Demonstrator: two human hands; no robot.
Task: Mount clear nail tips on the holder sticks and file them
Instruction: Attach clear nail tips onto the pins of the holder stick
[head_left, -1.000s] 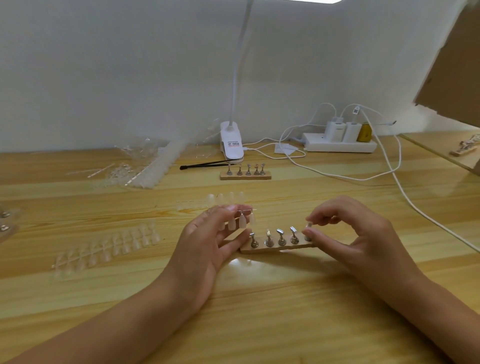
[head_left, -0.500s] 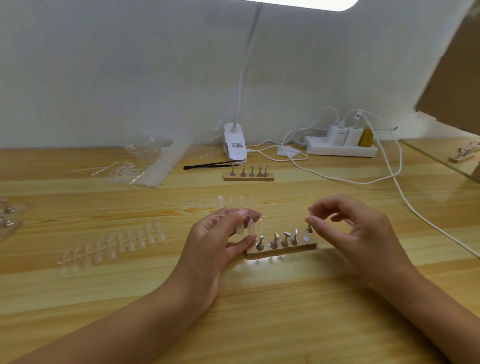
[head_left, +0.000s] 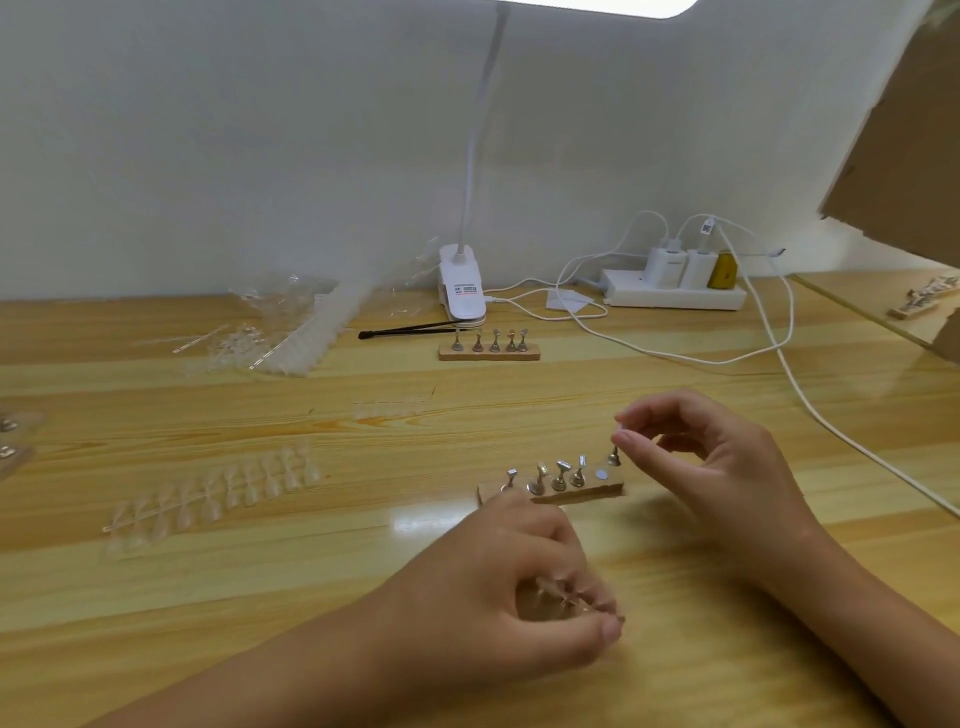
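Note:
A small wooden base (head_left: 613, 488) lies mid-table with several metal holder sticks (head_left: 559, 475) standing on it; a bare round magnet spot (head_left: 601, 474) shows near its right end. My right hand (head_left: 722, 467) pinches one holder stick (head_left: 614, 457) just above the base's right end. Closer to me than the base, my left hand (head_left: 498, 597) is curled around a short strip of clear nail tips (head_left: 563, 597), partly hidden by the fingers.
Strips of clear nail tips (head_left: 218, 488) lie at the left, a shorter strip (head_left: 389, 408) farther back. A second stick base (head_left: 488, 353), black tweezers (head_left: 410, 330), a lamp clip (head_left: 462, 291), plastic bags (head_left: 291, 322), a power strip (head_left: 675, 299) and a white cable (head_left: 831, 421) are behind and to the right.
My right hand lifted the rightmost stick off the base, baring the magnet spot. My left hand drew back toward me from the base's left end, carrying the nail tip strip.

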